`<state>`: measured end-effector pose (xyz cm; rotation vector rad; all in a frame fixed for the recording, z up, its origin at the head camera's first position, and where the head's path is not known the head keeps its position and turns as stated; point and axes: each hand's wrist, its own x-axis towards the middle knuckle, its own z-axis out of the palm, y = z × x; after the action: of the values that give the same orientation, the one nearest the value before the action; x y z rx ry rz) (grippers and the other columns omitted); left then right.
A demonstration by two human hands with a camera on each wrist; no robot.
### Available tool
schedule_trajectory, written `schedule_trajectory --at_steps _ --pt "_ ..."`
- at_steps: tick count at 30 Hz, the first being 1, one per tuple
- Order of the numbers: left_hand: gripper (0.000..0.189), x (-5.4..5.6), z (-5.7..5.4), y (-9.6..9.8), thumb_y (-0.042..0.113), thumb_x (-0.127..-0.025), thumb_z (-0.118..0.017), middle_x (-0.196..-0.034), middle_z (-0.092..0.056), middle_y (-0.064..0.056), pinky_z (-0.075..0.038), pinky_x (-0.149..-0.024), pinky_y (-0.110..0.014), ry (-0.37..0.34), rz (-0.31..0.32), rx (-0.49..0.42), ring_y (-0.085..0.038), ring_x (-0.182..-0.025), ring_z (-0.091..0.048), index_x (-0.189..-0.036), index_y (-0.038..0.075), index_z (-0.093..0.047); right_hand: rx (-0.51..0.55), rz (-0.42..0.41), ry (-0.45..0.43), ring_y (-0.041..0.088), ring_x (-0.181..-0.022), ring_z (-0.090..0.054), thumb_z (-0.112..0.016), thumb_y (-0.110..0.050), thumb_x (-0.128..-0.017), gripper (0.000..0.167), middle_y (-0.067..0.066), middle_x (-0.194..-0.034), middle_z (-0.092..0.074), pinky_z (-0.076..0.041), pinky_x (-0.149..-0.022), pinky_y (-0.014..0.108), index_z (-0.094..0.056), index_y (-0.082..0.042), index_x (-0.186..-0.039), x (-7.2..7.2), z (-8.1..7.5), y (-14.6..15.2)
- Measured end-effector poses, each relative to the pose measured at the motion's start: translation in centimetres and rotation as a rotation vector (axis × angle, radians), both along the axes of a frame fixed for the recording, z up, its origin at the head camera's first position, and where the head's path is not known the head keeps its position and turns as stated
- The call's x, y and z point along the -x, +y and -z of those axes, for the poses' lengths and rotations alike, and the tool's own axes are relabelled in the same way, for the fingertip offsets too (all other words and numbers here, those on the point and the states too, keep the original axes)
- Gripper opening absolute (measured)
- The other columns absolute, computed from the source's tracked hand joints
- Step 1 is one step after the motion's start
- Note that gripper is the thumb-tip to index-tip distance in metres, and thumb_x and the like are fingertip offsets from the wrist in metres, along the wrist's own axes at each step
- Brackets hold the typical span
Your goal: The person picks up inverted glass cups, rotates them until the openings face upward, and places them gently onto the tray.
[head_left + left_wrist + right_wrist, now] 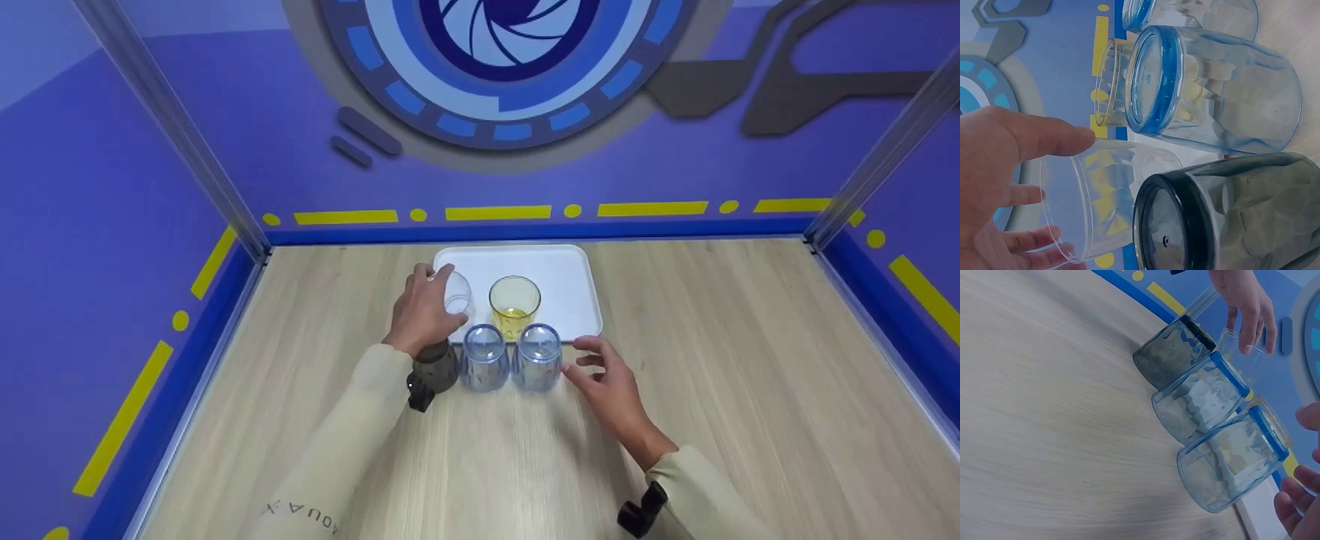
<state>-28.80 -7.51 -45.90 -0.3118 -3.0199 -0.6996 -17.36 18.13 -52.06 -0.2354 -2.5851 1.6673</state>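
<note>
My left hand [426, 311] grips a clear glass [1112, 197] near its top, thumb on one side and fingers on the other, over the left part of the white tray [566, 266]. An upright yellow-tinted glass [515, 300] stands on the tray. In front of the tray, a row of upside-down glasses holds a dark grey glass [436, 369], partly under my left wrist, a blue-tinted glass [485, 364] in the middle and another blue-tinted glass [537, 364] at the right. Beside that right one, my right hand [611, 382] has loosely bent fingers and nothing in it.
The wood-grain table [712, 375] carries everything. A purple-blue back wall [300, 150] with yellow dashes closes off the far side, close behind the tray. Side panels [112, 262] with metal posts stand at the left and right.
</note>
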Motion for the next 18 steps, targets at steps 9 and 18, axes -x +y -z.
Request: schedule_trajectory --at_steps 9,18 --pt "0.077 0.27 0.47 0.02 0.028 -0.078 -0.077 -0.140 -0.041 -0.017 -0.051 -0.093 -0.045 -0.005 0.000 0.006 -0.030 -0.123 -0.046 -0.146 0.016 -0.042 0.004 -0.003 -0.012 0.021 -0.115 -0.056 -0.067 -0.022 -0.090 0.042 0.005 -0.132 -0.055 -0.045 -0.096 0.039 -0.051 -0.014 -0.128 -0.04 0.12 0.15" --pt "0.075 0.44 0.78 0.12 0.028 -0.077 -0.077 -0.139 -0.042 -0.018 -0.052 -0.089 -0.046 -0.003 0.006 0.030 -0.031 -0.121 -0.047 -0.144 0.015 -0.044 -0.009 -0.007 -0.013 0.022 -0.116 -0.055 -0.067 -0.024 -0.091 0.043 0.009 -0.134 -0.054 -0.045 -0.098 0.041 -0.050 -0.014 -0.129 -0.02 0.28 0.19"
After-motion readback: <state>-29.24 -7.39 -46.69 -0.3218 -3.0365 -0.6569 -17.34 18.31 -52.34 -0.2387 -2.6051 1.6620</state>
